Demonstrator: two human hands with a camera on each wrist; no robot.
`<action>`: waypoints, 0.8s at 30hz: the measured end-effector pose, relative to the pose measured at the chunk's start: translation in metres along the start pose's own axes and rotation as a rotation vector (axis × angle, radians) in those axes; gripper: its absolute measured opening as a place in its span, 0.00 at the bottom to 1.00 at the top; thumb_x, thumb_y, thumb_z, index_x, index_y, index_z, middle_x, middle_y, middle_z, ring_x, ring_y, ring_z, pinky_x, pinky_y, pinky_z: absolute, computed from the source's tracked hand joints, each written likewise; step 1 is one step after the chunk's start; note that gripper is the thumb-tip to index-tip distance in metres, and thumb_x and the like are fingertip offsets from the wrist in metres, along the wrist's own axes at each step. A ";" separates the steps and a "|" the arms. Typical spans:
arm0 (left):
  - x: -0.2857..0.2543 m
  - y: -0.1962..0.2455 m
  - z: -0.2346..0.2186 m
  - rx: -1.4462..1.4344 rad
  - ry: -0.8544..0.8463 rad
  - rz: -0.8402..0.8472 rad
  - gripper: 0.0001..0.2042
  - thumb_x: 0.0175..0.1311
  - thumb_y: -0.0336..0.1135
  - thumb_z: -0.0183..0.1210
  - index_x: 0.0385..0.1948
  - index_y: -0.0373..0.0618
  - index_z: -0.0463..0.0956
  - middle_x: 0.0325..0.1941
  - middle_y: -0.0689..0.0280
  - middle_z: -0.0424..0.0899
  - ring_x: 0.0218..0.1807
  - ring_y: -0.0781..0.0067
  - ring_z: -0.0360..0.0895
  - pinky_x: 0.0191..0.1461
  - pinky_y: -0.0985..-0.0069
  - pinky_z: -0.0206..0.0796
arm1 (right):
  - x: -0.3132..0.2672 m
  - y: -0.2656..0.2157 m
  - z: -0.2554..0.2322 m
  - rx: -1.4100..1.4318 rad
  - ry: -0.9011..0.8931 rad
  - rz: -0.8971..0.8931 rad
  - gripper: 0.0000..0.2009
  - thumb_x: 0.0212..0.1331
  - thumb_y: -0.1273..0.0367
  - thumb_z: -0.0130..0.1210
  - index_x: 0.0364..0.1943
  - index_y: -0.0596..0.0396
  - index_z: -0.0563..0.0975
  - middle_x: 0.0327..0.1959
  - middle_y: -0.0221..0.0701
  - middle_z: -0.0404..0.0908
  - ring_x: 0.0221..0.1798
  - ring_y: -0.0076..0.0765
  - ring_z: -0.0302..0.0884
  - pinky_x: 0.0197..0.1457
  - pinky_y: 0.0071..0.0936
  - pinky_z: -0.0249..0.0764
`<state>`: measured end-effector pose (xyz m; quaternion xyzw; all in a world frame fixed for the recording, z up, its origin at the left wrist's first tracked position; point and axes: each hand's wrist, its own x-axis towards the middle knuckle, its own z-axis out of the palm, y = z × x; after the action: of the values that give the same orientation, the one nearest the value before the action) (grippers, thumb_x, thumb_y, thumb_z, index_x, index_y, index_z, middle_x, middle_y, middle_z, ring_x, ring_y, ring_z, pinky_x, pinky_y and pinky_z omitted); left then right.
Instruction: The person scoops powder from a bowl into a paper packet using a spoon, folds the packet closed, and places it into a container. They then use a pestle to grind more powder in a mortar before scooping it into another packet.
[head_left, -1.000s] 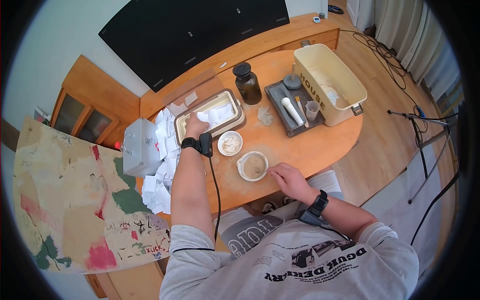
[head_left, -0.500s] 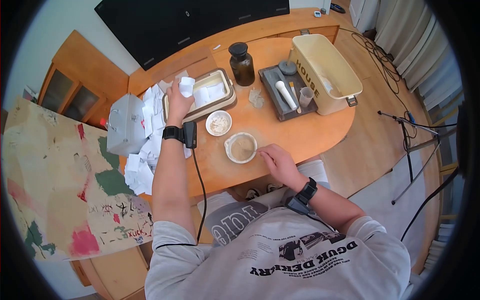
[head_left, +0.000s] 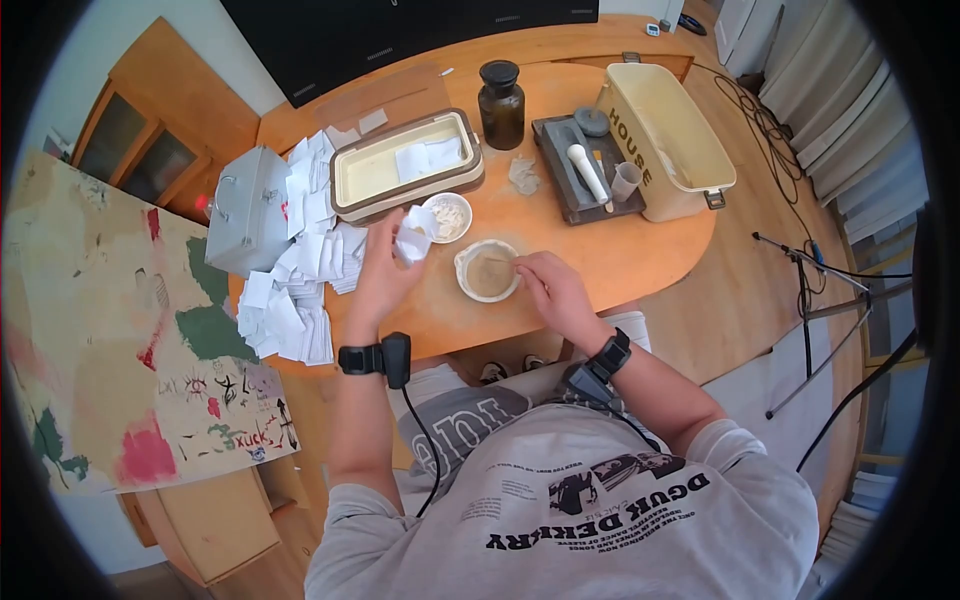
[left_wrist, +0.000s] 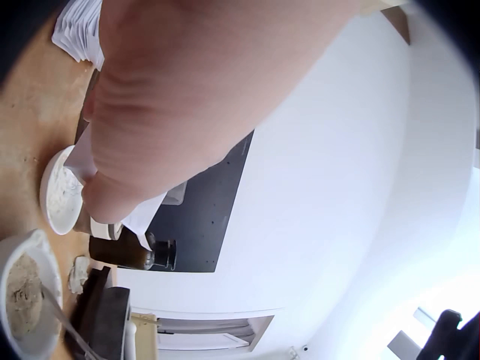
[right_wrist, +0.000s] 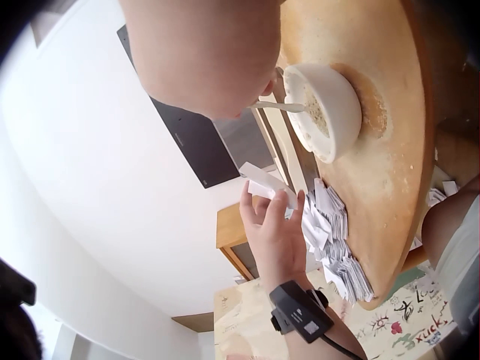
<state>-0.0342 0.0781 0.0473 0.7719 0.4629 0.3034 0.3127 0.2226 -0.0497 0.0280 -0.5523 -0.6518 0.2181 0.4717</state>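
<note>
Where paper point(head_left: 413, 238) screens a bowl point(head_left: 469, 214), contact is unclear.

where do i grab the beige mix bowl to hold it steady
Take the bowl by its outer wall, just under the rim, probably from the person's near-left. The wall is rounded, the bowl sits upright, and nothing stands close there, while the right hand holds a thin utensil on the right. The left hand holds white paper, so would need freeing first.
</note>
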 end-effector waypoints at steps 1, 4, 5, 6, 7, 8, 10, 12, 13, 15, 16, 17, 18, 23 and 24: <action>-0.007 0.001 0.002 0.034 -0.017 0.053 0.36 0.54 0.23 0.65 0.68 0.45 0.62 0.58 0.58 0.70 0.60 0.63 0.72 0.62 0.69 0.70 | 0.002 0.001 0.001 -0.009 0.006 -0.005 0.08 0.65 0.75 0.55 0.45 0.60 0.81 0.40 0.43 0.81 0.43 0.52 0.79 0.47 0.39 0.76; -0.025 0.009 0.010 0.043 -0.050 0.038 0.34 0.53 0.24 0.64 0.65 0.43 0.64 0.57 0.54 0.70 0.60 0.54 0.70 0.65 0.66 0.65 | 0.001 0.006 0.007 -0.032 -0.020 -0.048 0.08 0.65 0.75 0.55 0.46 0.60 0.81 0.40 0.43 0.81 0.43 0.52 0.80 0.47 0.39 0.76; -0.028 0.014 0.012 0.021 -0.066 0.034 0.33 0.52 0.25 0.64 0.64 0.41 0.65 0.55 0.51 0.71 0.61 0.47 0.69 0.68 0.62 0.63 | 0.001 0.007 0.008 -0.043 -0.056 -0.089 0.09 0.65 0.74 0.55 0.46 0.60 0.81 0.40 0.43 0.81 0.42 0.51 0.80 0.47 0.39 0.76; -0.031 0.015 0.013 0.014 -0.062 0.028 0.33 0.52 0.25 0.64 0.64 0.41 0.65 0.55 0.51 0.71 0.61 0.47 0.69 0.68 0.62 0.63 | -0.001 0.005 0.007 -0.047 -0.066 -0.089 0.09 0.65 0.74 0.55 0.46 0.60 0.81 0.40 0.43 0.81 0.42 0.51 0.80 0.47 0.39 0.76; -0.033 0.016 0.014 0.069 -0.090 0.072 0.33 0.52 0.24 0.63 0.65 0.42 0.64 0.56 0.52 0.70 0.61 0.49 0.69 0.67 0.64 0.63 | -0.005 0.000 0.005 -0.029 -0.065 -0.076 0.08 0.66 0.74 0.55 0.46 0.60 0.81 0.40 0.43 0.81 0.42 0.51 0.80 0.47 0.38 0.76; -0.038 0.016 0.016 0.119 -0.108 0.110 0.34 0.52 0.24 0.63 0.66 0.43 0.64 0.57 0.53 0.70 0.61 0.51 0.70 0.66 0.65 0.64 | -0.006 -0.003 0.003 -0.013 -0.076 -0.069 0.08 0.66 0.73 0.55 0.46 0.60 0.81 0.40 0.43 0.81 0.42 0.51 0.80 0.47 0.38 0.76; -0.038 0.022 0.015 0.131 -0.115 0.125 0.34 0.51 0.23 0.62 0.65 0.43 0.64 0.57 0.53 0.70 0.61 0.49 0.70 0.66 0.65 0.64 | -0.005 -0.003 -0.004 -0.029 -0.089 -0.016 0.08 0.66 0.73 0.55 0.45 0.60 0.81 0.39 0.43 0.81 0.42 0.51 0.80 0.47 0.38 0.76; -0.037 0.030 0.016 0.145 -0.135 0.152 0.34 0.51 0.23 0.62 0.65 0.43 0.65 0.57 0.52 0.70 0.61 0.47 0.69 0.67 0.64 0.63 | -0.006 -0.002 -0.008 -0.049 -0.086 0.044 0.08 0.66 0.73 0.55 0.45 0.61 0.81 0.39 0.43 0.81 0.42 0.51 0.80 0.47 0.38 0.76; -0.036 0.033 0.016 0.170 -0.150 0.165 0.33 0.51 0.23 0.61 0.65 0.42 0.65 0.57 0.52 0.70 0.61 0.47 0.69 0.67 0.63 0.63 | -0.007 -0.001 -0.009 -0.039 -0.075 0.048 0.08 0.66 0.73 0.55 0.44 0.61 0.81 0.38 0.43 0.81 0.41 0.51 0.80 0.46 0.38 0.76; -0.033 0.039 0.017 0.197 -0.169 0.179 0.33 0.50 0.23 0.61 0.64 0.42 0.66 0.57 0.52 0.70 0.61 0.47 0.69 0.67 0.63 0.63 | -0.008 -0.003 -0.012 -0.028 -0.063 0.054 0.08 0.66 0.73 0.55 0.44 0.61 0.81 0.37 0.43 0.81 0.41 0.51 0.80 0.46 0.38 0.76; -0.031 0.041 0.017 0.236 -0.196 0.220 0.33 0.50 0.23 0.61 0.64 0.42 0.67 0.57 0.52 0.71 0.61 0.47 0.69 0.67 0.62 0.63 | -0.008 -0.007 -0.014 -0.028 -0.066 0.063 0.08 0.66 0.73 0.55 0.44 0.61 0.81 0.37 0.43 0.81 0.41 0.51 0.79 0.46 0.38 0.76; -0.027 0.044 0.016 0.276 -0.225 0.264 0.32 0.50 0.22 0.62 0.63 0.42 0.68 0.56 0.52 0.72 0.61 0.48 0.69 0.67 0.62 0.63 | -0.008 -0.009 -0.016 -0.028 -0.067 0.072 0.08 0.66 0.73 0.55 0.44 0.61 0.81 0.37 0.43 0.81 0.40 0.51 0.79 0.45 0.39 0.76; -0.025 0.048 0.014 0.278 -0.232 0.270 0.32 0.50 0.22 0.62 0.63 0.42 0.68 0.56 0.52 0.72 0.61 0.48 0.69 0.67 0.62 0.63 | -0.009 -0.006 -0.015 -0.026 -0.058 0.076 0.08 0.66 0.73 0.55 0.44 0.61 0.81 0.37 0.43 0.81 0.40 0.51 0.79 0.45 0.39 0.76; -0.011 0.063 0.006 0.500 -0.396 0.303 0.30 0.50 0.26 0.65 0.60 0.41 0.71 0.55 0.54 0.74 0.59 0.49 0.71 0.65 0.60 0.65 | -0.013 -0.004 -0.017 -0.011 -0.023 0.046 0.07 0.66 0.73 0.55 0.43 0.59 0.82 0.38 0.42 0.81 0.40 0.51 0.79 0.45 0.39 0.76; -0.009 0.065 0.005 0.501 -0.402 0.306 0.30 0.50 0.26 0.65 0.60 0.41 0.71 0.55 0.54 0.74 0.59 0.49 0.71 0.65 0.60 0.65 | -0.013 -0.003 -0.018 -0.009 -0.017 0.050 0.07 0.66 0.73 0.55 0.43 0.59 0.82 0.38 0.42 0.81 0.40 0.51 0.79 0.45 0.39 0.76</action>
<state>0.0005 0.0443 0.0921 0.9294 0.3311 0.0656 0.1493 0.2352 -0.0670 0.0340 -0.5686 -0.6428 0.2317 0.4580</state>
